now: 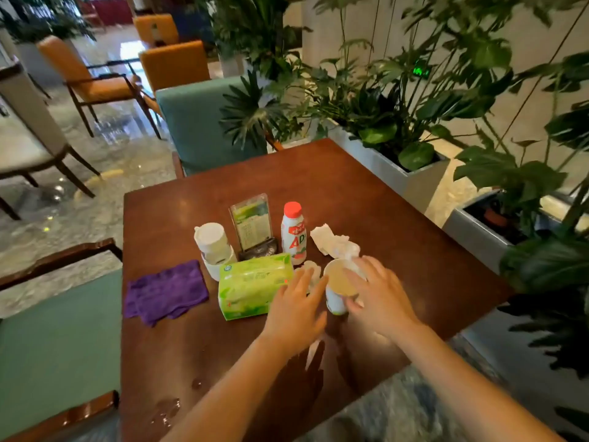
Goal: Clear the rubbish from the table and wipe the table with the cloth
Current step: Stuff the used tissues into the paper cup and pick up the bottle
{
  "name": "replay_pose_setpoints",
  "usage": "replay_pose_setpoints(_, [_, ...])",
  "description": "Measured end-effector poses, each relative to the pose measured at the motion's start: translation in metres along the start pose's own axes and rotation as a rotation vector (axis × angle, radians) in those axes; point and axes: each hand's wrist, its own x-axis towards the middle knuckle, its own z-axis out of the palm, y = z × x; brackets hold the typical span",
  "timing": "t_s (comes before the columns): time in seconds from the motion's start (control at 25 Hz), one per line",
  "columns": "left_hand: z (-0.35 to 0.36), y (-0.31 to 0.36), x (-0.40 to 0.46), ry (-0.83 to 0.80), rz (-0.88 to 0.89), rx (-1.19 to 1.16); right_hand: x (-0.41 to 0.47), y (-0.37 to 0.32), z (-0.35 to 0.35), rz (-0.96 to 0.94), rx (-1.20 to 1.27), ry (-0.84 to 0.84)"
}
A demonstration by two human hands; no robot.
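A white paper cup (pixel 338 287) stands tilted on the brown table (pixel 398 237), and my right hand (pixel 379 296) grips it around the rim and side. My left hand (pixel 296 309) hovers just left of the cup, fingers spread and holding nothing, over a small crumpled tissue (pixel 311 272). A larger crumpled tissue (pixel 334 244) lies behind the cup. The purple cloth (pixel 165 291) rests flat near the table's left edge. Between them are a green tissue pack (pixel 253 287), a red-capped white bottle (pixel 294 234) and a lidded white cup stack (pixel 213 248).
A menu stand (pixel 253 223) is upright behind the tissue pack. Water drops (pixel 165 409) sit near the table's front edge. A teal chair (pixel 204 122) faces the far side, another teal seat (pixel 60 346) is at the left, and white planters (pixel 398 173) line the right.
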Motion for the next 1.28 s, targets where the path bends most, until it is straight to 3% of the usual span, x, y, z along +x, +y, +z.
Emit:
replay_pose_setpoints(0.16, [0.034,0.009,0.017,-0.195,0.026,0.035,-0.011,0.032,0.030,-0.117,-0.012,-0.091])
replay_pose_setpoints(0.32, [0.053,0.011,0.024,-0.232,0.004,0.024,-0.009,0.059,0.039,-0.221,0.032,-0.025])
replay_pose_setpoints(0.52, [0.060,0.013,0.020,-0.061,0.005,-0.202,-0.004,0.065,0.039,-0.313,0.210,0.093])
replay_pose_setpoints(0.68, [0.054,0.019,0.013,0.177,-0.263,-0.648,0.006,0.063,0.025,-0.314,0.304,0.157])
replay_pose_setpoints(0.76, [0.051,0.024,0.016,0.272,-0.309,-0.807,0.010,0.061,0.019,-0.355,0.349,0.193])
replay_pose_setpoints(0.96, [0.042,0.031,0.021,0.444,-0.448,-0.896,0.017,0.050,0.013,-0.370,0.482,0.220])
replay_pose_setpoints(1.28, [0.058,0.024,0.017,0.456,-0.635,-0.936,0.032,0.052,0.035,-0.316,0.667,0.099])
